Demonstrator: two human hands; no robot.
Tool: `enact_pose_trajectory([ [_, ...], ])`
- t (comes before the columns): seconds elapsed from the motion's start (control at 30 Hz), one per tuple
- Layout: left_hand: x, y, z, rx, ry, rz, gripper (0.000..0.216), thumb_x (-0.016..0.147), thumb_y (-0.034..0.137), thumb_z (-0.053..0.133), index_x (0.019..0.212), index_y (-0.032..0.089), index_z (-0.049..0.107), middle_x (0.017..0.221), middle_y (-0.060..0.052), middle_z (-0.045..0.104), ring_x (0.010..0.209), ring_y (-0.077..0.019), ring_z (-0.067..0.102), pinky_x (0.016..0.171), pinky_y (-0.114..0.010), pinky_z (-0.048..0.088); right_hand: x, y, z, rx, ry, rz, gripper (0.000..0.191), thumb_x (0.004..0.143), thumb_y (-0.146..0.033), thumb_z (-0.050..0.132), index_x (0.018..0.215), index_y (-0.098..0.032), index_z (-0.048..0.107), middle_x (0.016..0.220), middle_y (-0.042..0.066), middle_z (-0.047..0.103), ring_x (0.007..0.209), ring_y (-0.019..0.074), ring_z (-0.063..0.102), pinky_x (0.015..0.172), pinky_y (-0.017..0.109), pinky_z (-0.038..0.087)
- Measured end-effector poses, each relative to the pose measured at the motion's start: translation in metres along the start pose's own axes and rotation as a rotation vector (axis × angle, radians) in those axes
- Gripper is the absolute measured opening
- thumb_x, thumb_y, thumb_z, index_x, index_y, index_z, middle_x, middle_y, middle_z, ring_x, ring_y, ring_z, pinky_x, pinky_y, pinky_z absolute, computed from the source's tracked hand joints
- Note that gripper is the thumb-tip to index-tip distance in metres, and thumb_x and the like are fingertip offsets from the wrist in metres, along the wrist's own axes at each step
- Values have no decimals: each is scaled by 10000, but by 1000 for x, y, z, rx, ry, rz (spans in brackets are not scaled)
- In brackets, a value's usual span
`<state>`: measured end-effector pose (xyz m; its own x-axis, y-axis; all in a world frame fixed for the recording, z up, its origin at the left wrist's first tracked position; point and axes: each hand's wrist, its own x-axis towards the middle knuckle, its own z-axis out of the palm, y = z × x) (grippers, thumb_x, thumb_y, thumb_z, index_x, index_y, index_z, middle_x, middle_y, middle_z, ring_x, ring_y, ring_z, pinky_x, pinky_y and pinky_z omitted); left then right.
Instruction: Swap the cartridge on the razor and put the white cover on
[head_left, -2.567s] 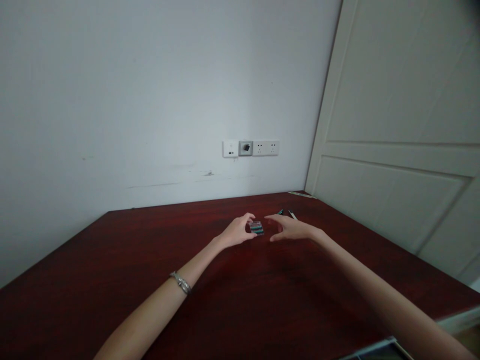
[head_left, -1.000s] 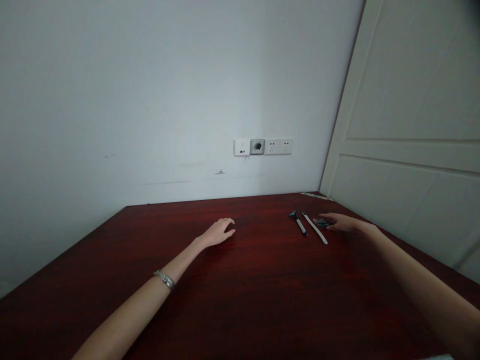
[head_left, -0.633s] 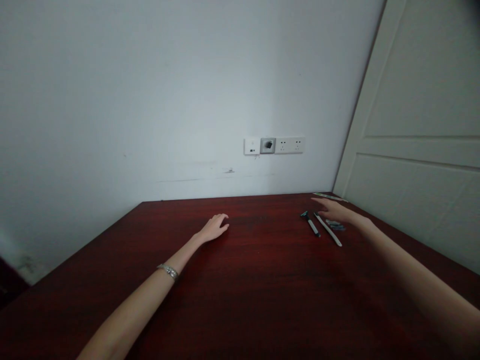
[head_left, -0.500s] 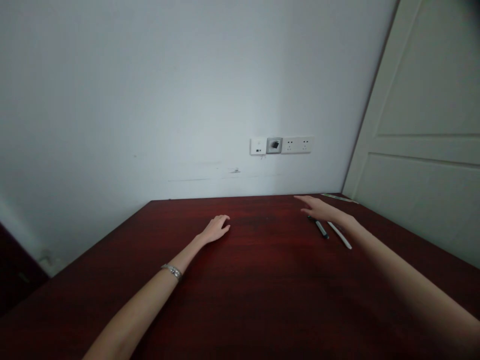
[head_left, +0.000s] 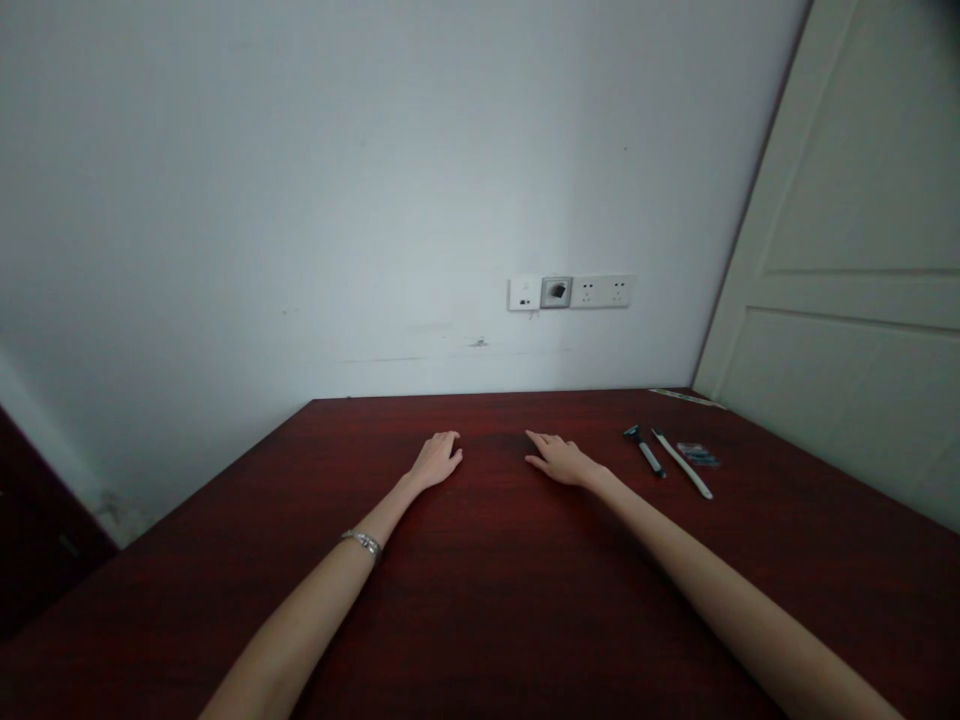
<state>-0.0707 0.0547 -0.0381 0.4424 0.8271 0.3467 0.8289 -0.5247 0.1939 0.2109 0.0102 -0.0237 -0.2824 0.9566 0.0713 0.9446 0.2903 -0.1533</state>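
My left hand (head_left: 436, 461) lies flat, palm down, on the dark red table (head_left: 480, 600), fingers stretched out and holding nothing; a silver bracelet (head_left: 362, 543) sits on that wrist. My right hand (head_left: 557, 458) also rests open on the table, a short way right of the left. Farther right lie a razor (head_left: 645, 450) with a dark head, a slim white stick (head_left: 682, 464) and a small clear case of blades (head_left: 697, 455), all apart from both hands.
A white wall with a row of sockets (head_left: 570, 292) stands behind the table. A white panelled door (head_left: 862, 300) flanks the right side. A thin pale strip (head_left: 686, 397) lies at the far right corner. The table's left edge drops to a dark floor.
My right hand set the blade case down beside the razor and stick, then drew back left to rest by my left hand. The view has swung left.
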Motion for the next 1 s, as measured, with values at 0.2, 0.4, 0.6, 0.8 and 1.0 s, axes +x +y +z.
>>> enact_pose_trajectory([
  [0.2,-1,3,-2,8,20,6,290,856,286,406,1066,135,538,1094,-114,592,1021,-232,531,875,-351,404,-5,5,16,27,112,23,611,894,-482,272,1414,-164,237,1406,148,360,1289,276,303,1011,453,225],
  [0.4,-1,2,-1,-3,23,13,269,856,275,405,1029,140,561,1076,-109,600,1008,-228,537,859,-344,413,-6,6,20,42,158,38,546,897,-416,291,1371,-149,336,1380,139,404,1286,258,319,1014,423,232],
  [0.6,-2,0,1,-11,34,34,277,859,266,399,1034,131,566,1075,-120,603,1024,-216,537,888,-334,407,-6,8,22,49,185,30,540,890,-384,326,1360,-118,350,1357,154,430,1274,260,342,1013,413,249],
  [0.8,-2,0,1,-14,25,22,279,858,261,403,1046,139,570,1090,-117,601,1033,-212,541,895,-324,404,-5,14,18,107,305,23,467,866,-316,390,1289,-124,435,1284,144,507,1187,234,448,966,355,338],
  [1.0,-1,-2,2,-14,22,24,283,859,265,396,1050,147,569,1107,-112,595,1037,-219,539,886,-329,408,-16,65,-19,152,543,352,293,778,-216,476,1051,-146,555,1023,105,625,934,207,584,803,298,436],
])
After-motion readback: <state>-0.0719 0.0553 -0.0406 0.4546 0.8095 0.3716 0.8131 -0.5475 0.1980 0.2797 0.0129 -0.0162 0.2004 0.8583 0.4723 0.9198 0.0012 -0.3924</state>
